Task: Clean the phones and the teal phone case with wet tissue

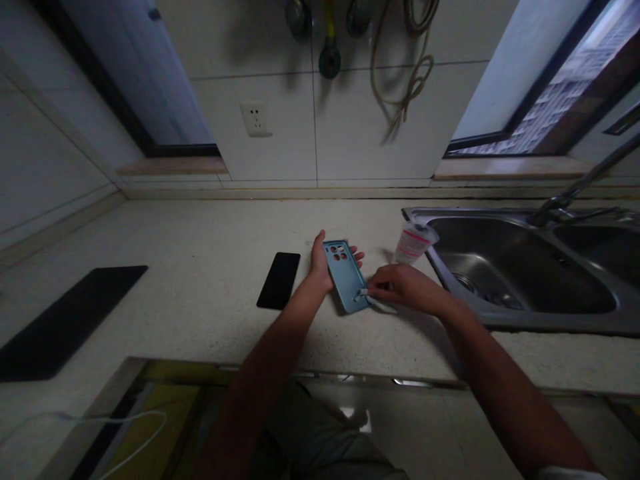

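My left hand (320, 263) grips a teal phone case (345, 277) by its upper edge, tilting it above the pale countertop (200, 267); the case's camera cut-outs face up. Pinched in my right hand (403, 287) is a small white object (364, 294), pressed against the case's lower right corner. What that object is I cannot make out. A black phone (279, 280) lies flat on the counter just left of my left wrist.
A clear plastic cup (414, 242) with red print stands beside the steel sink (520, 267) at the right. A black mat (65, 320) lies at the far left. A wall socket (257, 119) and hanging hoses (405, 73) are behind. A white cable (125, 427) trails below the counter edge.
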`<state>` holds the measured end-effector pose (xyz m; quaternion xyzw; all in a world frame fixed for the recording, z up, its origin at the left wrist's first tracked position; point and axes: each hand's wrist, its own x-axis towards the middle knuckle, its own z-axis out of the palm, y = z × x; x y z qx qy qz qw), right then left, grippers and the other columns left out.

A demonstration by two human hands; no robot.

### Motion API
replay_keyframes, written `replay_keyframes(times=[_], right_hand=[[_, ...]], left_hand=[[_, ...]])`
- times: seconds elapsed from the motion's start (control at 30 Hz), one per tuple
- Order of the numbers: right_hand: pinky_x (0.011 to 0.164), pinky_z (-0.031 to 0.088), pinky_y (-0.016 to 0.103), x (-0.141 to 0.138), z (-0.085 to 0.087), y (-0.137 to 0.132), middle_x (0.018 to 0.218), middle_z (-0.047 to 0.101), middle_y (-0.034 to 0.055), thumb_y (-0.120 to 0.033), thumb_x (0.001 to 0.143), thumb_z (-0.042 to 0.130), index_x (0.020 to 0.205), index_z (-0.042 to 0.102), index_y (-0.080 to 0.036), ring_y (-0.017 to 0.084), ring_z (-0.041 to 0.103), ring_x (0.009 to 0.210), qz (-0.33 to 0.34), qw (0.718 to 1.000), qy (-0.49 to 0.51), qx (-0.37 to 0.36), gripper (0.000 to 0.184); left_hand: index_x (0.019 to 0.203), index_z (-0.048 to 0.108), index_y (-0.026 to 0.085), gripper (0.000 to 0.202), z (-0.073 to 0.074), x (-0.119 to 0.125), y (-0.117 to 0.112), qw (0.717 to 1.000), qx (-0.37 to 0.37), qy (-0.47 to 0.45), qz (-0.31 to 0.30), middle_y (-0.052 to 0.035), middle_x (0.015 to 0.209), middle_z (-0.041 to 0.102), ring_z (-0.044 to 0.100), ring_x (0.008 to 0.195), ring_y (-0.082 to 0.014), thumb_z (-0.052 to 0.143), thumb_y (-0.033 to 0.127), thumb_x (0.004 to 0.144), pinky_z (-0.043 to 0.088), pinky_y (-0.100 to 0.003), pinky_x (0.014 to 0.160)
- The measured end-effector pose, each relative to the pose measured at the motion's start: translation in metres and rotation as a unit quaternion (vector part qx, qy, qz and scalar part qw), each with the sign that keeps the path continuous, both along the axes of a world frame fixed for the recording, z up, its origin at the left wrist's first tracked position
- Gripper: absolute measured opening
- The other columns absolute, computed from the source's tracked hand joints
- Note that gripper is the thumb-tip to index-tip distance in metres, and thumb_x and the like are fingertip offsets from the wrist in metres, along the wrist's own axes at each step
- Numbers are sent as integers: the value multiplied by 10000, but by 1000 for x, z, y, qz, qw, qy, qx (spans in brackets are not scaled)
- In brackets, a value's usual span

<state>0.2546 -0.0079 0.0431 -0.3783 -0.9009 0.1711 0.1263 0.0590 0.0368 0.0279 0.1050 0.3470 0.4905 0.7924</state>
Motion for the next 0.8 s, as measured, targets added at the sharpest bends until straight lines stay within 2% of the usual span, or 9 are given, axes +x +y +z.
replay_keyframes(times=[0.17,0.27,0.4,0.53,0.67,0.8], right_hand=[[601,363,260,-5,-6,2,771,698,58,-195,852,612,828,700,-169,166,593,647,-101,994,-14,50,94],[590,372,262,-9,-12,3,755,653,48,-250,861,583,807,648,-172,160,564,640,-137,987,60,65,115],[579,420,253,-12,-16,4,725,593,24,-256,852,523,728,529,-202,150,538,640,-173,960,211,59,135],[568,441,245,-19,-16,-1,745,593,16,-275,847,537,738,507,-213,146,544,653,-151,948,280,27,129],[556,427,240,-36,-21,-14,709,571,-7,-356,886,559,778,537,-211,133,521,621,-96,948,296,-59,182],[577,423,252,-48,-26,-22,735,553,-13,-484,915,572,813,560,-209,131,506,639,-74,921,355,-142,293]], left_hand=[[967,661,135,593,2,3,-3,998,-24,-12,-56,-141,751,703,715,710,-295,353,639,920,563,-414,660],[1001,660,133,592,5,4,-4,997,-10,-25,-69,-138,748,698,709,703,-283,350,632,926,563,-407,654],[950,637,143,570,3,3,-2,999,-2,4,-44,-105,704,671,683,634,-254,368,644,921,552,-384,620],[851,589,163,499,-2,4,0,998,-30,45,-11,-58,610,603,620,539,-201,443,639,895,516,-323,557],[772,522,198,416,-4,9,-2,998,-41,51,7,5,531,508,535,474,-153,555,605,850,467,-267,501],[718,466,219,470,-6,10,-1,996,-24,88,20,35,486,444,459,428,-120,599,658,824,400,-230,448]])
